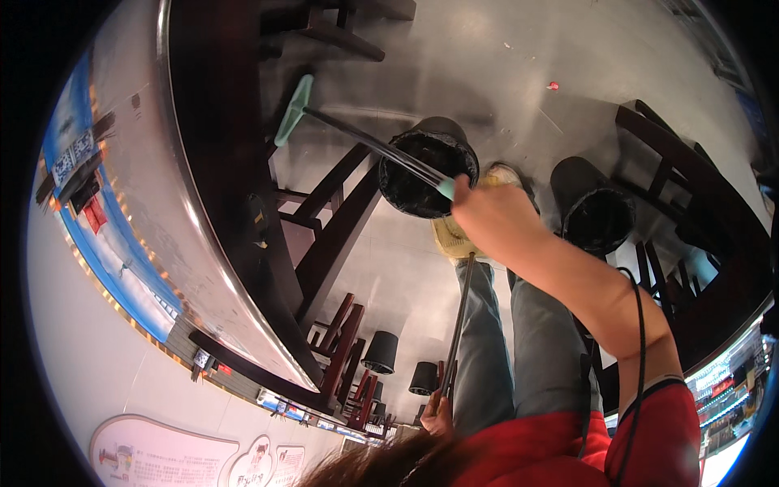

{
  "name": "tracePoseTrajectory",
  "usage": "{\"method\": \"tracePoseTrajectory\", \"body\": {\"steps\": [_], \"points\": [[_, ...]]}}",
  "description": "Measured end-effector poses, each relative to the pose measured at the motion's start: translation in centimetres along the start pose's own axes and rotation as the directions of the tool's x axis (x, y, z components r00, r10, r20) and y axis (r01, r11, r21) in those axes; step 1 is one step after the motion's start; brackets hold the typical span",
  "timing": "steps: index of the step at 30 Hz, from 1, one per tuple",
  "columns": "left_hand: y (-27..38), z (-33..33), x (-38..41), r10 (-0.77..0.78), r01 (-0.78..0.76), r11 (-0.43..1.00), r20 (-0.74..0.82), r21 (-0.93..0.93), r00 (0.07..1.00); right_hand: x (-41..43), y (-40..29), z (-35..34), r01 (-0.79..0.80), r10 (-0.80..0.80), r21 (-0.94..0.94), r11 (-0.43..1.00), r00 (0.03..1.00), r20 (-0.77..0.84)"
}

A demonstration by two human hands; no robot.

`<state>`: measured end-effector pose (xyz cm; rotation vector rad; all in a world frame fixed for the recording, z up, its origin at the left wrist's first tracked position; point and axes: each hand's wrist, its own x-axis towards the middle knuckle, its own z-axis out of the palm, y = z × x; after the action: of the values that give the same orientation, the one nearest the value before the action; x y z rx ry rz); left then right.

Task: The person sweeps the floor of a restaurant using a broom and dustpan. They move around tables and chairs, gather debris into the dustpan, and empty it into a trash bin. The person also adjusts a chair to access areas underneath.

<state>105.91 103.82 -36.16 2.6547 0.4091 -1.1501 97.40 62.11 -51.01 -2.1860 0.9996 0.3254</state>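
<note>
My right hand [496, 213] grips the mint-green grip at the end of a dark pole. At the pole's far end is a mint-green T-shaped head [294, 111], perhaps a floor squeegee or broom; its working edge is hard to make out. The pole passes over the mouth of a black waste bin [435, 137] lined with a black bag. Low in the view, my left hand [437, 414] is closed around the thin rod of a long-handled yellow dustpan [453, 238]. The dustpan lies by my feet, partly hidden behind the bin and my right hand.
A second lined black bin [584, 176] stands to the right, beside dark wooden furniture [675, 158]. On the left is a table [207, 255] with a shiny metal rim and dark legs. A wooden bench [341, 36] is ahead. A small red scrap [552, 86] lies on the grey floor [487, 79].
</note>
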Motion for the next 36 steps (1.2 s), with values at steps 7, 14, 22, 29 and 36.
{"method": "tracePoseTrajectory", "body": {"steps": [7,14,22,29,36], "points": [[-3.4,-0.2,0.1,0.14,-0.14,0.99,0.029,0.006,0.99,9.4,-2.1,-1.4,0.294,-0.293,-0.045,0.955,0.956,0.009],[-4.4,-0.4,0.7,0.21,-0.209,0.976,0.008,-0.061,0.978,12.8,-4.1,6.3,-0.18,0.175,-0.012,0.984,0.936,0.306],[-2.4,-3.4,-1.9,0.394,-0.395,0.917,-0.031,-0.048,0.918,4.0,-1.2,-0.3,-0.418,0.446,-0.157,0.895,0.825,0.348],[-1.9,-7.3,-2.4,0.423,-0.401,0.89,-0.067,0.218,0.904,-8.6,2.3,-5.9,-0.414,0.464,-0.216,0.885,0.823,0.326],[-5.3,-10.7,-3.1,0.41,-0.38,0.903,-0.135,0.202,0.902,-20.0,4.2,-7.3,-0.509,0.581,-0.283,0.813,0.74,0.338]]}}
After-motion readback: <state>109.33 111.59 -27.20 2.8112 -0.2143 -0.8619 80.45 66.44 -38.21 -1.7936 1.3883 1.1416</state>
